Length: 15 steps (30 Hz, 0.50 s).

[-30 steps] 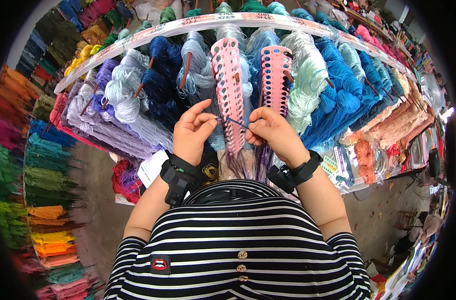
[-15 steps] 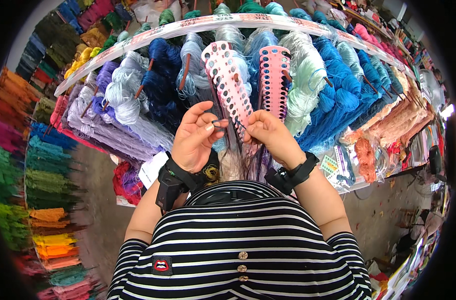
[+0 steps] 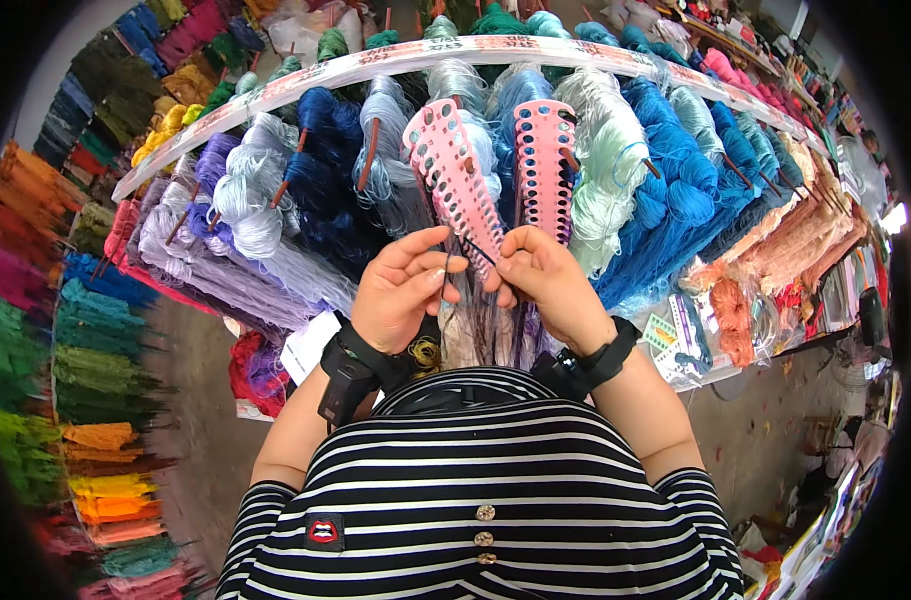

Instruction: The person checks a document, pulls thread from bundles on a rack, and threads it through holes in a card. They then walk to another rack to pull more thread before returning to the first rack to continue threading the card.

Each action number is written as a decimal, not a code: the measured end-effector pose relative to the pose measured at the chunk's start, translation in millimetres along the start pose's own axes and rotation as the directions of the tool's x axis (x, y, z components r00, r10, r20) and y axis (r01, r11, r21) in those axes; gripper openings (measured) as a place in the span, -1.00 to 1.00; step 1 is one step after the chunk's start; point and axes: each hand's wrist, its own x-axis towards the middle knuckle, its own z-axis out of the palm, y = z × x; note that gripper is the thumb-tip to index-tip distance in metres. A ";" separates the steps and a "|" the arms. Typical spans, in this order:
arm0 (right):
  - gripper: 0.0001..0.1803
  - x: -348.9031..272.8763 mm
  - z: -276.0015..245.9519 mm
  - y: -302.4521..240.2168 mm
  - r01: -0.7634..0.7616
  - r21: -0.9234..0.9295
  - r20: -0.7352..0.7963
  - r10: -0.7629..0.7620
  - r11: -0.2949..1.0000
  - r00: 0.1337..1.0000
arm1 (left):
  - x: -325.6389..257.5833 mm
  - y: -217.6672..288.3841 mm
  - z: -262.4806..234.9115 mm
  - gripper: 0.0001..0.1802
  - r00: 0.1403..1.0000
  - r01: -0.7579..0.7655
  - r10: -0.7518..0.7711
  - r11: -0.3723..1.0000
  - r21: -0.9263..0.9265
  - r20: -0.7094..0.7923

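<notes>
Pinching a thin, dark blue strand of thread point(image 3: 479, 250) at the clock's centre, against the lower end of a long, pink, hole-punched card point(image 3: 452, 167) leaning toward 11 o'clock. Gripping with thumb and forefinger of the bare right hand point(image 3: 550, 277), toward 3 o'clock. Curling the fingers of the bare left hand point(image 3: 394, 300) toward 8 o'clock, thumb near forefinger; cannot tell whether pressed together on thread. Flanked by another pink, hole-punched card point(image 3: 546, 165) toward 1, pale mint-green thread skeins point(image 3: 606, 170) toward 2 and navy blue thread skeins point(image 3: 321, 195) toward 10 o'clock.
</notes>
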 end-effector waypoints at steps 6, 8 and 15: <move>-0.89 -8.3 16.0 -14.0 0.030 0.029 0.089 -0.032 0.999 0.995 | 9.6 -6.2 16.4 -0.32 0.997 0.062 -0.073 0.900 0.431 0.009; -0.89 -7.0 10.6 -15.3 0.001 -0.023 0.079 0.001 1.000 0.997 | 12.1 -8.3 11.6 -0.27 0.996 0.034 -0.067 0.873 0.487 0.050; -0.61 30.8 -13.4 20.5 0.145 -0.636 -0.154 -0.309 0.758 0.939 | 3.0 -2.7 -2.3 -0.21 0.995 0.096 -0.098 0.964 0.247 -0.004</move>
